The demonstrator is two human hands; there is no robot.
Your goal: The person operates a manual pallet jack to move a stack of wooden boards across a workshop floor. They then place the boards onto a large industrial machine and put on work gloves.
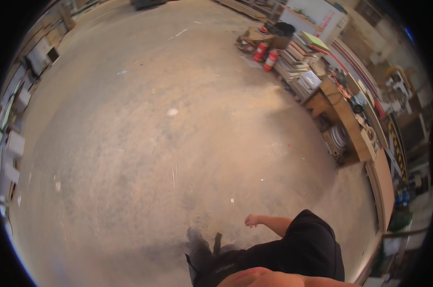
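Note:
My right hand hangs in the air over the concrete floor, in front of my black short sleeve. Its fingers are loosely bent and a little apart, and nothing shows in them. No object is within its reach; a small pale scrap on the floor lies beyond it. My left hand is out of view. Below, a dark trouser leg and shoe show beside my shirt.
A wooden workbench loaded with tools runs along the right. Two red fire extinguishers stand by stacked boards. Boards and panels line the left side. Scuffed concrete floor stretches between them.

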